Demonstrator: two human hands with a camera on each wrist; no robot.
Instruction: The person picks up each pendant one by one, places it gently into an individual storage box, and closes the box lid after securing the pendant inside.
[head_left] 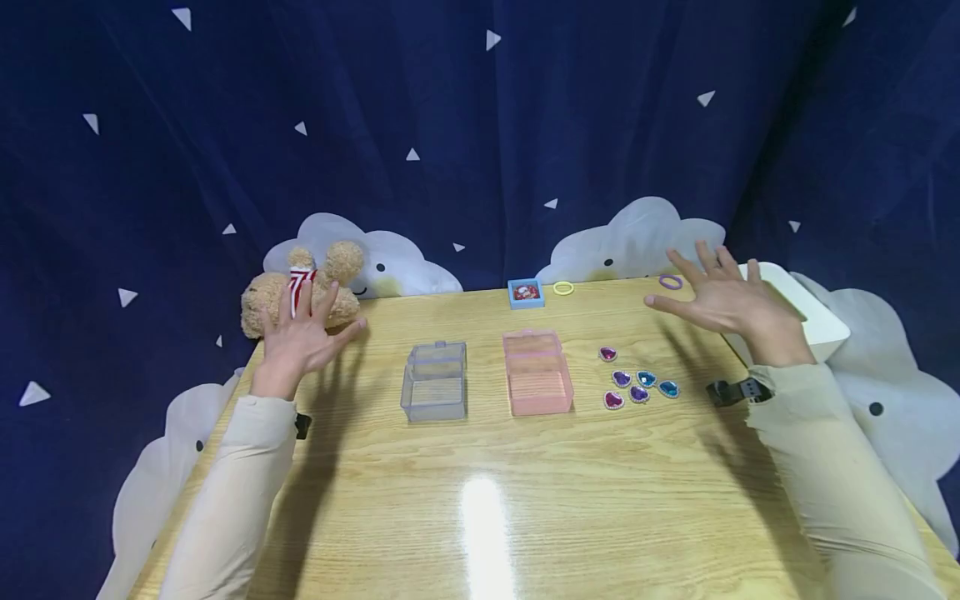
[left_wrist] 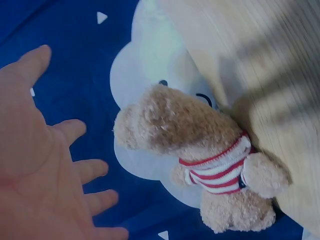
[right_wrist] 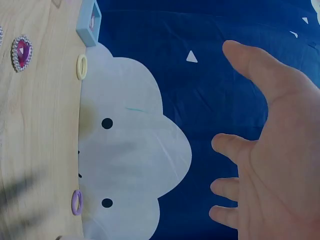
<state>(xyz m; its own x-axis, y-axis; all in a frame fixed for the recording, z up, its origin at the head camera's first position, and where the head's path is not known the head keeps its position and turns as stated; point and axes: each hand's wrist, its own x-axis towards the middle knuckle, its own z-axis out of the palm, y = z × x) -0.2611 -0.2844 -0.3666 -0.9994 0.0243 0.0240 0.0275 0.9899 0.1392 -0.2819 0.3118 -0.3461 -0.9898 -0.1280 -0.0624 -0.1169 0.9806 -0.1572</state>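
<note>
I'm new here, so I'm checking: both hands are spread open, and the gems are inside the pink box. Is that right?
Not quite: the head view shows the gems on the table, to the right of the pink box, not inside it. The left hand and right hand are indeed spread open.

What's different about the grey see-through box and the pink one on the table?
Colour: the grey box has a cool, bluish tint, while the pink box is rosy.
Place: the grey box sits nearer the teddy bear; the pink box sits nearer the heart-shaped gems.
Shared: both are see-through, roughly rectangular, and on the wooden table.
</note>
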